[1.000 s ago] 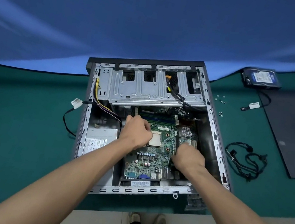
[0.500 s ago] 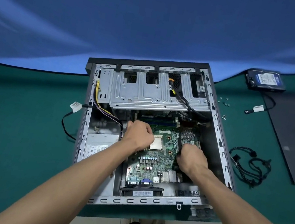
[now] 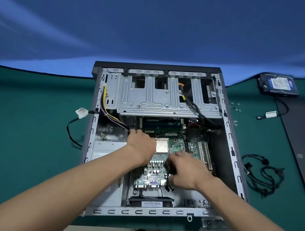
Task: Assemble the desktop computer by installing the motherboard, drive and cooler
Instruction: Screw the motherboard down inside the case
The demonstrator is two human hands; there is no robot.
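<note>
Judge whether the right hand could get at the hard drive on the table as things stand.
Probably yes: the hard drive lies uncovered on the table's far right, outside the case. The right hand would have to leave the motherboard first.

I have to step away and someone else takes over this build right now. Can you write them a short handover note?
Left hand rests on the motherboard beside the bare CPU, fingers curled; whether it grips anything is unclear.
Right hand is over the board's right side, holding a small dark part I cannot make out.
The motherboard lies inside the open case; whether it is screwed down cannot be told.
Hard drive sits on the table at far right, not installed. Loose screws and a cable bundle lie right of the case.
No cooler is on the CPU.
</note>
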